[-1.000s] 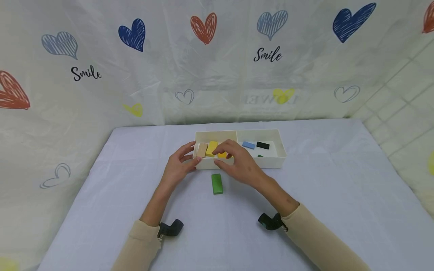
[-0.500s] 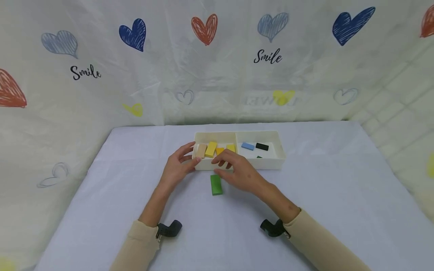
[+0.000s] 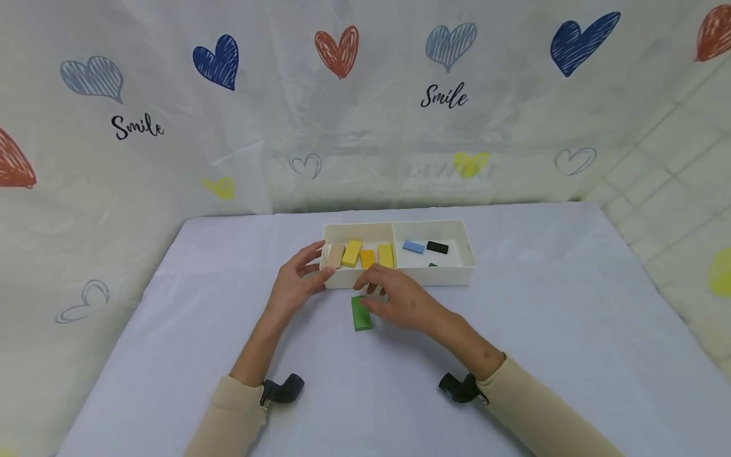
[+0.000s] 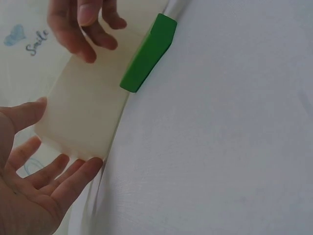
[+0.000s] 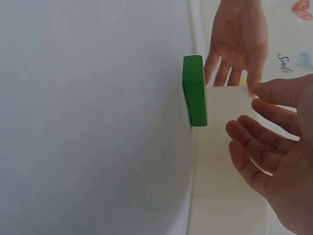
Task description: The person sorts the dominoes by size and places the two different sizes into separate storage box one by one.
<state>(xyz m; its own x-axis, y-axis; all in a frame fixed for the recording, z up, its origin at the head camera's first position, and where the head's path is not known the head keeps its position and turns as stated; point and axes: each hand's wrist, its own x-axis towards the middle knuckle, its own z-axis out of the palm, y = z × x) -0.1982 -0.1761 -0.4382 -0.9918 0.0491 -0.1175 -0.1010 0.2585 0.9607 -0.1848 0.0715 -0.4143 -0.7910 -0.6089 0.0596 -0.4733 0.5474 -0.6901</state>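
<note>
A white two-compartment box (image 3: 436, 277) stands on the table. My left hand (image 3: 290, 289) holds its left end, thumb near the front corner and fingers along the end wall; the left wrist view shows fingertips against the box (image 4: 80, 107). In front of it lies a green block (image 3: 361, 317), seen from its end in the right wrist view. Over the block's far end hovers my right hand (image 3: 408, 299), fingers loosely bent and nothing held. In the right wrist view a gap separates the fingertips from the green block (image 5: 196, 93).
The box's left compartment has a tan block (image 3: 335, 255), a yellow block (image 3: 351, 253), an orange block (image 3: 368, 258) and another yellow block (image 3: 386, 255). A blue block (image 3: 414, 247), a black block (image 3: 437, 247) and a green sliver (image 3: 433, 264) lie in the right compartment.
My right hand has drawn back from above the left compartment, toward me and down to the green block, uncovering the orange and right yellow blocks. My left hand stays at the box's end.
</note>
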